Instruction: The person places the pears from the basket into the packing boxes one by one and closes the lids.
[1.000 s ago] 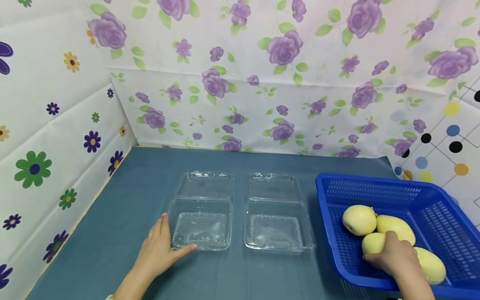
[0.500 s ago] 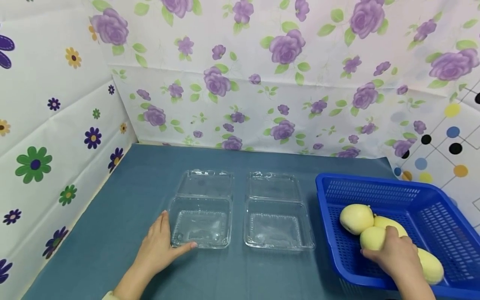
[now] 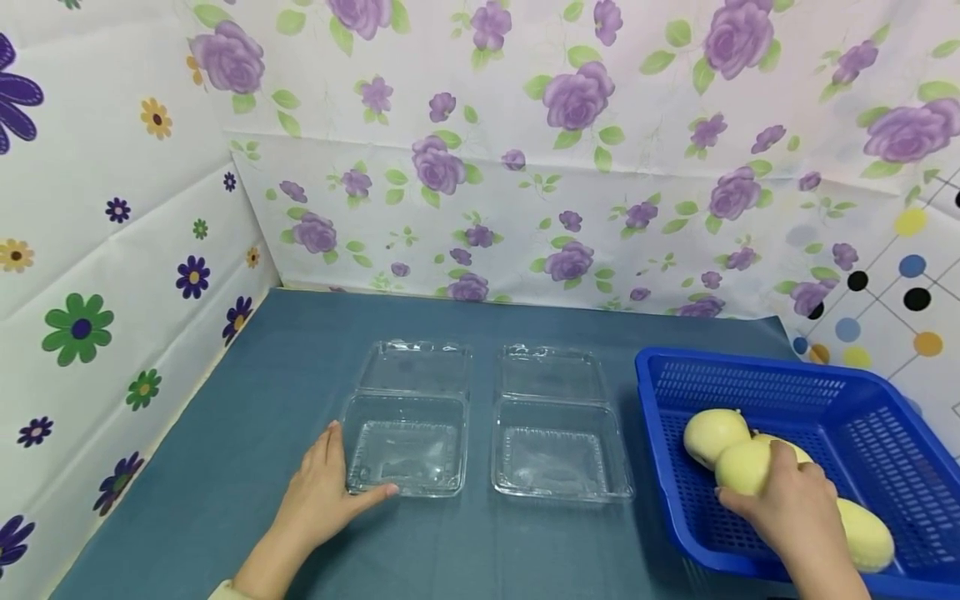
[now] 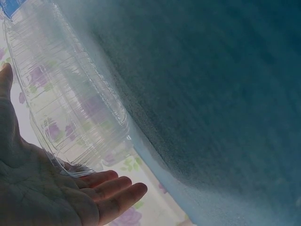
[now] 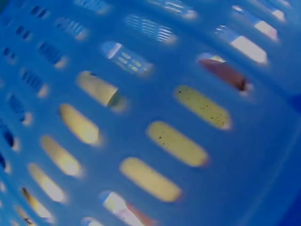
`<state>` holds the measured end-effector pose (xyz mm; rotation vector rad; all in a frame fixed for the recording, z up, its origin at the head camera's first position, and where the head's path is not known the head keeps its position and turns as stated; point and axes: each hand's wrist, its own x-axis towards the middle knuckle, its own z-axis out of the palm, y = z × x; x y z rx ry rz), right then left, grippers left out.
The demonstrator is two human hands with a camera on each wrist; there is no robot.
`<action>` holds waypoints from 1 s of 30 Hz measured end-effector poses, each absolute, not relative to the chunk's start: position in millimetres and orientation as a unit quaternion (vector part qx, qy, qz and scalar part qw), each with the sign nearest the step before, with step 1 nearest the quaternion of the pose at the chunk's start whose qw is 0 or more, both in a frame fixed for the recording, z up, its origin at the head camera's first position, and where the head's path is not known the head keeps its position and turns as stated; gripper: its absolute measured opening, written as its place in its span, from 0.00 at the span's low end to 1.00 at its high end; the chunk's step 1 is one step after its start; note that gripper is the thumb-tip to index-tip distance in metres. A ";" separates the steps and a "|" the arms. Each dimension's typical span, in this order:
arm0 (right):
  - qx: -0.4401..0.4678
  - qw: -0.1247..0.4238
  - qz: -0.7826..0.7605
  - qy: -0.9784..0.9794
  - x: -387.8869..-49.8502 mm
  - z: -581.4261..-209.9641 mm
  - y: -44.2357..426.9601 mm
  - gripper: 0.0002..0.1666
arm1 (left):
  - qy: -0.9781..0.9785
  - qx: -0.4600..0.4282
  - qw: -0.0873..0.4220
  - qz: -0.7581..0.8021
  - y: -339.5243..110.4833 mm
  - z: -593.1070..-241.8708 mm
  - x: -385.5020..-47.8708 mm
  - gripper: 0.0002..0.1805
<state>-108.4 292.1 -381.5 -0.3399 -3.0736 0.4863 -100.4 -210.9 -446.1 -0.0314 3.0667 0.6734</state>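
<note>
Near right, my right grip (image 3: 797,504) curls firmly round a pale yellow fruit (image 3: 741,468), opened about as wide as it; the fruit sits against palm and fingers, its left end bare, within the blue basket (image 3: 750,387). I judge it firm, moderately heavy, smooth and bruisable, best taken round its middle. I cannot tell whether it clears what lies below. Left, my left grip (image 3: 318,487) is spread, grasping nothing, at a clear container's (image 3: 408,450) near-left corner. Another fruit (image 3: 715,437) lies just beyond.

The left hand (image 3: 317,493) is outstretched, while the right hand (image 3: 799,512) is curled.
</note>
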 end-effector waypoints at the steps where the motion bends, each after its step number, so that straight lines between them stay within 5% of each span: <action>1: -0.109 0.007 0.157 -0.982 -108.0 -380.1 291.1 0.58 | 0.977 -0.010 0.001 0.214 -210.8 -446.1 -100.4 0.69; 30: -0.068 0.155 0.179 -0.969 -94.7 -351.6 221.9 0.58 | 0.973 -0.021 0.031 0.226 -210.6 -445.5 -103.3 0.70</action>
